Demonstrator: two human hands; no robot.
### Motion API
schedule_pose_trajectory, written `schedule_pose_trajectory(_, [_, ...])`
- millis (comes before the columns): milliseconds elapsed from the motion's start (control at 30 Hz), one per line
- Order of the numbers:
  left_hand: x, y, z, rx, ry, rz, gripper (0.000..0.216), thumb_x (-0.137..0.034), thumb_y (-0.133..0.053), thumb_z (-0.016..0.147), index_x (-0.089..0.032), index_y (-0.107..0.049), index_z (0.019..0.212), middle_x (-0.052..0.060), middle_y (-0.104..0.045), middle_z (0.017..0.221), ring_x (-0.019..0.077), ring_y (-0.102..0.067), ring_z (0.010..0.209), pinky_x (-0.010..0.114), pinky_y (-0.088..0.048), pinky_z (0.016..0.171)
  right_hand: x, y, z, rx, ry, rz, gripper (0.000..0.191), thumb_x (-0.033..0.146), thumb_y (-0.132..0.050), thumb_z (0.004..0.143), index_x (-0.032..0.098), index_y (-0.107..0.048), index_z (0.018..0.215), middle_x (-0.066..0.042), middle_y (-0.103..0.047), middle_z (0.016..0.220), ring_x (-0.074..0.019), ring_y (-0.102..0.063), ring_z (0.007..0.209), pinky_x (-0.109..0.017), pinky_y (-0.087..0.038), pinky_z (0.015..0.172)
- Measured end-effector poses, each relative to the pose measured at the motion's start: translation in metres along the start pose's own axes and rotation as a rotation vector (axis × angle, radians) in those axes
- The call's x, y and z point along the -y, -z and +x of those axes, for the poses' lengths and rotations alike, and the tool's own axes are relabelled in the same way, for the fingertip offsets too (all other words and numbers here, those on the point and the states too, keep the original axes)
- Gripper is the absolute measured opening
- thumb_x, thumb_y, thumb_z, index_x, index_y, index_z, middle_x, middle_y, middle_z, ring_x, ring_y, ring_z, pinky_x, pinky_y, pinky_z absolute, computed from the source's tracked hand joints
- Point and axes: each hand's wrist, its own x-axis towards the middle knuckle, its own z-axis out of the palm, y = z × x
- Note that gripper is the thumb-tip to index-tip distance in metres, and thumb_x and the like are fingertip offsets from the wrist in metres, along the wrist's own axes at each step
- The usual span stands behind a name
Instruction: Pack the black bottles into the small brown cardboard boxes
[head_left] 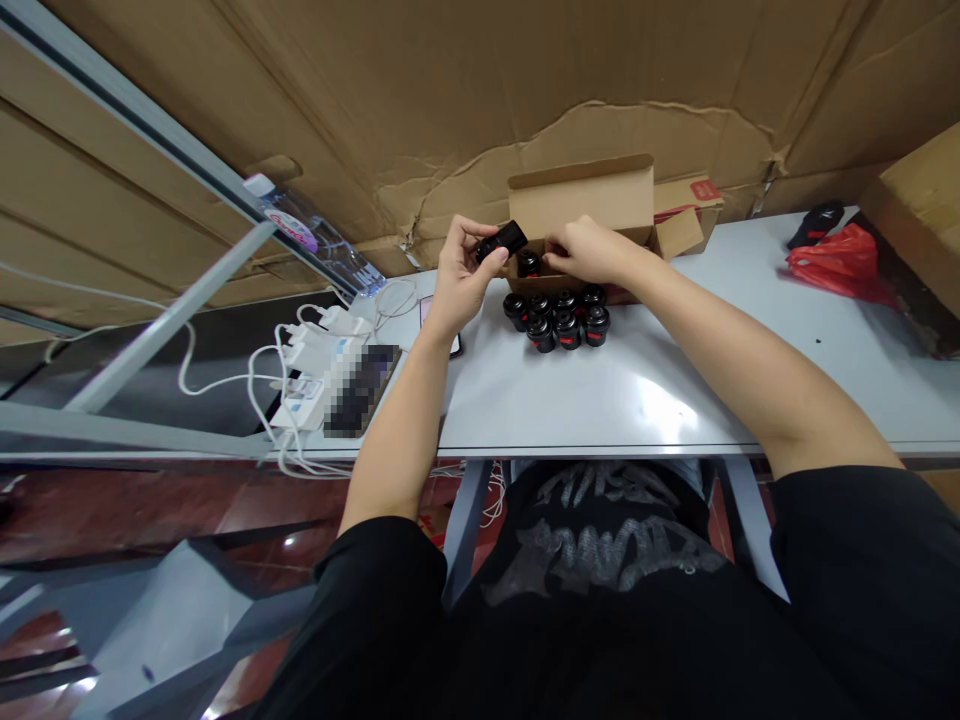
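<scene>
1. left hand (459,278): thumb and fingertips are closed on one black cylinder (502,240), which is held clear of the table.
2. axis of the held part: the long axis is tilted. the lower end sits at the fingertips and the upper end points up and to the right, toward the cardboard box (581,200).
3. direction from grip: the box lies just to the right of the held cylinder. its lid flap stands upright at the back and its mouth is open toward the person.
4. box contents: a single upright cylinder (528,263) shows inside at the left front corner, just below the held part.
5. right hand (589,250): it rests on the box's front edge with fingers curled down at the mouth. it cannot be told whether they are clamped on anything.
6. proximity: the left hand is beside the box's left corner and the right hand is over its middle. the two hands are near each other but apart.
7. group of black cylinders (561,318): they stand upright on the white table (637,390), just in front of the box, below and between the hands. some show red marks.
8. periphery: a power strip with white chargers (315,365) lies well to the left, and a red bag (840,260) well to the right.
</scene>
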Motion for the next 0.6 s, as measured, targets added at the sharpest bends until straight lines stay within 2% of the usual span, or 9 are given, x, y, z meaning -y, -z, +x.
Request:
schedule_pose_trajectory(133, [0.011,0.003,-0.001,-0.016,-0.02,-0.032,0.066,-0.091,-0.087,0.111,-0.033,-0.075,0.141,0.006,-0.082,0.116,0.027,-0.093,0.107,0.046,-0.081,0.1,0.0,0.0,0.0,-0.009,0.017,-0.022,0.037,0.028,-0.062,0.123,0.019,-0.097,0.133,-0.021,-0.095,0.128,-0.0401,-0.088,0.119,-0.05,-0.065,0.108])
schedule_pose_trajectory(233, [0.013,0.005,0.0,-0.042,-0.035,-0.037,0.065,-0.092,-0.083,0.113,-0.035,-0.075,0.144,0.007,-0.082,0.117,0.0285,-0.095,0.112,0.044,-0.081,0.098,0.001,0.0,-0.001,-0.005,0.009,-0.025,0.037,0.029,-0.062,0.124,0.019,-0.097,0.133,-0.021,-0.095,0.127,-0.0405,-0.088,0.12,-0.05,-0.065,0.109])
schedule_pose_trajectory(400, [0.013,0.002,0.002,-0.073,-0.053,-0.05,0.066,-0.092,-0.079,0.116,-0.037,-0.069,0.152,0.009,-0.085,0.126,0.0261,-0.094,0.113,0.039,-0.079,0.095,0.001,0.0,0.0,0.002,0.004,-0.021,0.036,0.028,-0.064,0.125,0.017,-0.096,0.137,-0.023,-0.095,0.13,-0.0402,-0.089,0.122,-0.048,-0.064,0.105])
schedule_pose_trajectory(600, [0.005,-0.006,0.003,-0.081,-0.008,-0.095,0.074,-0.097,-0.069,0.118,-0.039,-0.061,0.163,0.01,-0.086,0.125,0.0272,-0.093,0.114,0.045,-0.079,0.104,0.0,-0.001,0.0,0.003,0.004,-0.036,0.035,0.029,-0.064,0.126,0.017,-0.096,0.135,-0.022,-0.095,0.13,-0.0399,-0.088,0.121,-0.047,-0.063,0.105])
